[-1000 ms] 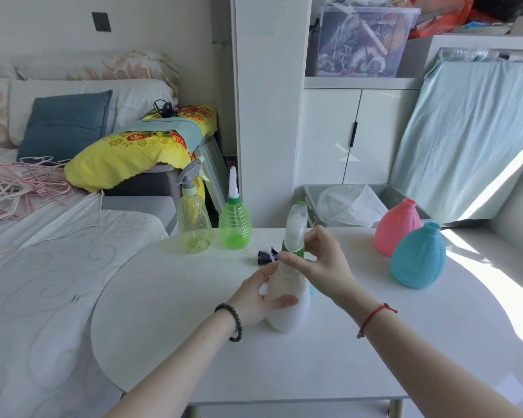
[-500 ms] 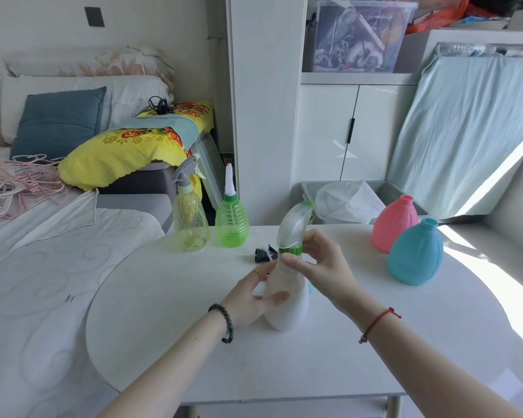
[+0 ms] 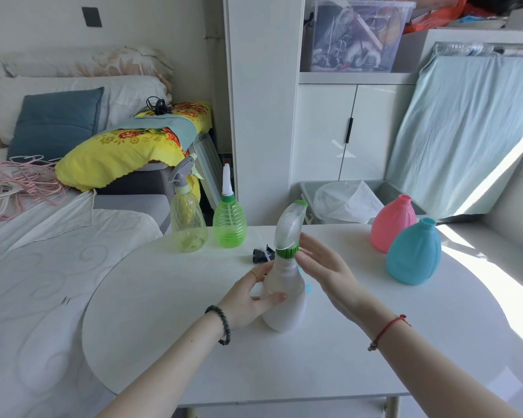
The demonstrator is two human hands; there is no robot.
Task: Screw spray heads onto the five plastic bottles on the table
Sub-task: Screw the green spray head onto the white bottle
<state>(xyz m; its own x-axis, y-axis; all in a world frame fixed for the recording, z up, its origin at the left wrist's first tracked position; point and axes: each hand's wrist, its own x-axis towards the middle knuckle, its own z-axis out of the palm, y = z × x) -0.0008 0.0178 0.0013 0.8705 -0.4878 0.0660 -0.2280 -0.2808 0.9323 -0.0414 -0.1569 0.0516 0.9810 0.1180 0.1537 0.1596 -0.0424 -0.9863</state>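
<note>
Gripping white bottle (image 3: 284, 306), left hand (image 3: 248, 300); pink bottle (image 3: 393, 224), blue bottle (image 3: 414, 254) open-necked.

Views: one only, the head view.
Mount: worn on the person's head, above the near edge of the white table (image 3: 163, 297).
Facing: forward and tilted down, across the table toward the white cabinet (image 3: 323, 131) at the back.
Nearness: close; both forearms enter from the bottom edge, and the left hand (image 3: 248, 300) and right hand (image 3: 323, 270) sit mid-frame at the white bottle (image 3: 284, 315).
Field: wide-angle; the bed (image 3: 43, 267) fills the left side, the pale blue cloth (image 3: 465, 131) the right.
Overlap: this one view carries the whole scene.
</note>
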